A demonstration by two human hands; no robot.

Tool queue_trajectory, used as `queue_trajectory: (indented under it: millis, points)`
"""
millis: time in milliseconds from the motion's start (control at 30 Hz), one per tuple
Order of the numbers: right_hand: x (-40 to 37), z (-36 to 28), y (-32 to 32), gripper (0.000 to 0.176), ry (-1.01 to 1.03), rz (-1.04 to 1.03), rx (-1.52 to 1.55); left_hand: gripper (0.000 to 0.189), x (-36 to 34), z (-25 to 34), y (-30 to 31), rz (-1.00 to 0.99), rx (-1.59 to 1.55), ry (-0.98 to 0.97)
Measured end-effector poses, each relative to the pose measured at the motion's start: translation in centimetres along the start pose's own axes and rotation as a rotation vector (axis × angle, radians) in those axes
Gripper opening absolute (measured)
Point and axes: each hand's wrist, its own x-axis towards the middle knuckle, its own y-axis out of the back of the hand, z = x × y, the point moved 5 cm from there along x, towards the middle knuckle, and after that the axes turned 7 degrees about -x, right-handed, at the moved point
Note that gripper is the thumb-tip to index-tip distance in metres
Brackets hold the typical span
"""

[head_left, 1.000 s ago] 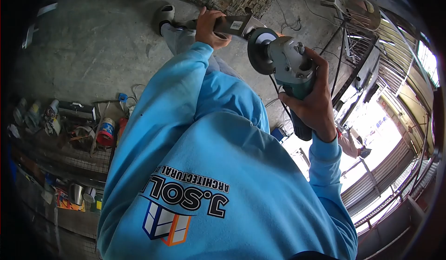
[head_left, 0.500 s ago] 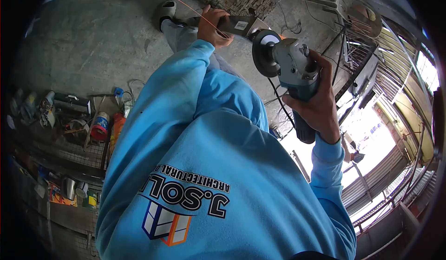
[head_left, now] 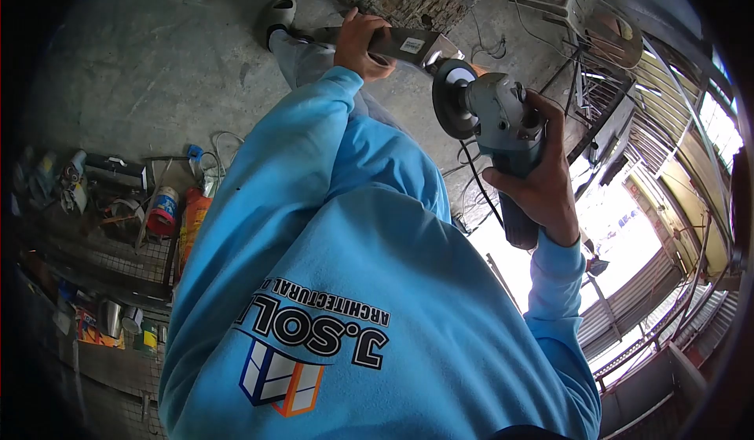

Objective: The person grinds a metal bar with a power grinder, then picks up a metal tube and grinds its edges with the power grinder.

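Fingers (head_left: 552, 122) of right hand (head_left: 542, 181) grip grinder (head_left: 493, 114), body angled up-left toward bar (head_left: 402, 44).

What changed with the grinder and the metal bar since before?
The orange spark streak near the left hand half a second ago is gone. The angle grinder drifted slightly right and down in view, disc still at the end of the metal bar. Same grips: left hand on the bar, right hand on the grinder.
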Motion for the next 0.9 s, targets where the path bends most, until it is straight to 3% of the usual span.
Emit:
queue_trajectory:
  millis: [467, 533, 900]
  points:
    - [0.0, -0.7, 0.0, 0.106, 0.019, 0.009, -0.049, 0.063, 0.2, 0.3, 0.3, 0.005, -0.018, 0.013]
    - [0.2, -0.7, 0.0, 0.105, -0.094, 0.015, 0.027, 0.063, 0.2, 0.5, 0.3, 0.009, -0.013, 0.013]
    - [0.4, -0.9, 0.4, 0.106, 0.005, -0.006, -0.044, 0.061, 0.1, 0.3, 0.2, 0.010, -0.010, 0.019]
